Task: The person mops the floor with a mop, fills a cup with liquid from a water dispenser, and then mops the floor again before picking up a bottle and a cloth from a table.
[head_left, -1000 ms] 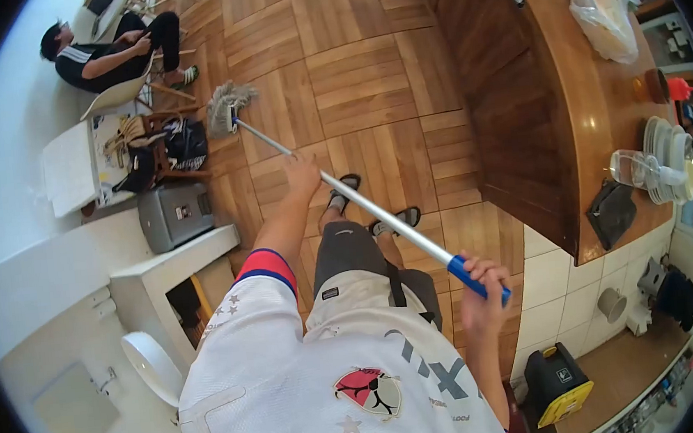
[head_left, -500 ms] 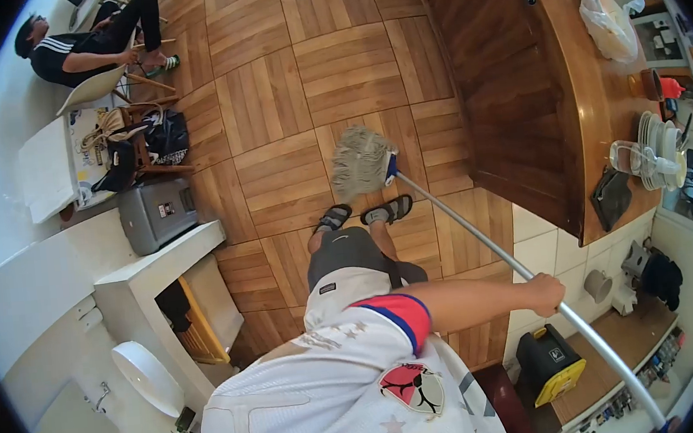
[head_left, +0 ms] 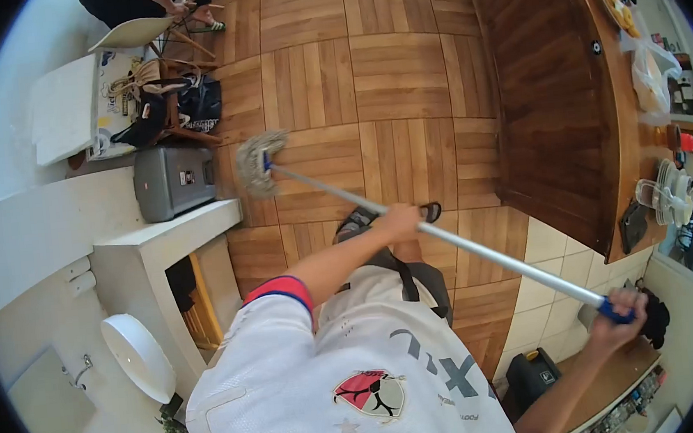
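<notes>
A mop (head_left: 498, 258) with a metal pole slants across the view. Its stringy grey head (head_left: 256, 175) lies on the wooden floor at the left, near the grey box. My left hand (head_left: 400, 222) is wrapped around the pole about midway, over my sandalled feet. Farther up, at the lower right, my right hand (head_left: 619, 313) grips the blue end of the pole. Both hands are closed on the mop. My left forearm and hand partly hide my sandals (head_left: 355, 220).
A dark wooden counter (head_left: 555, 99) stands on the right, bearing plates (head_left: 674, 192) and a plastic bag (head_left: 654, 78). On the left are the grey box (head_left: 172, 182), a white ledge (head_left: 158, 233) and a chair (head_left: 133, 33) with a seated person. A dark bin (head_left: 534, 377) stands lower right.
The mop head has swept left, from in front of my feet toward the grey box. Both hands have moved with the pole, and my right hand has come into clearer view.
</notes>
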The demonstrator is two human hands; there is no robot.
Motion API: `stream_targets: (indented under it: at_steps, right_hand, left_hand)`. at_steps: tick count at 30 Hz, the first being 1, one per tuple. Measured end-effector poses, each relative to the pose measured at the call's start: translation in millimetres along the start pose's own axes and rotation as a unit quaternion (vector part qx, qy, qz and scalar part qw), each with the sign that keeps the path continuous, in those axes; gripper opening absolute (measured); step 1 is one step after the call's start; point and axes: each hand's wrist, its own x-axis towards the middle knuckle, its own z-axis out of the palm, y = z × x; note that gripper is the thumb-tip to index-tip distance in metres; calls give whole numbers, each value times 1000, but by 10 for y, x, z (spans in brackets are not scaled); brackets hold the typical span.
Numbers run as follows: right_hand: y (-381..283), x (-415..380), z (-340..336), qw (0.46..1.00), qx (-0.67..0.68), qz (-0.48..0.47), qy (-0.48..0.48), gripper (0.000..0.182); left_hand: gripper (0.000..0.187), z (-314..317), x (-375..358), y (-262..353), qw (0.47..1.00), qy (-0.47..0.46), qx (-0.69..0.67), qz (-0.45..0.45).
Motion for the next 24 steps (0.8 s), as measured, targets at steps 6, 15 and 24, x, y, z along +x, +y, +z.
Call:
stream_targets:
  at_steps: [6,15,24]
  right_hand:
    - [-688,-760,497,999,10,-14,-44,23]
    - [-1260,-1824,1373,883,-164,-398,187,31]
    - [292,-2671,1096,896,-117,-249,348,18]
  left_hand:
    - [12,-445,-659,178,992,70,-54,88]
    - [14,-1153,555,1037,935,139,-53,322]
    - [17,-299,1440,969,924,147,216,277]
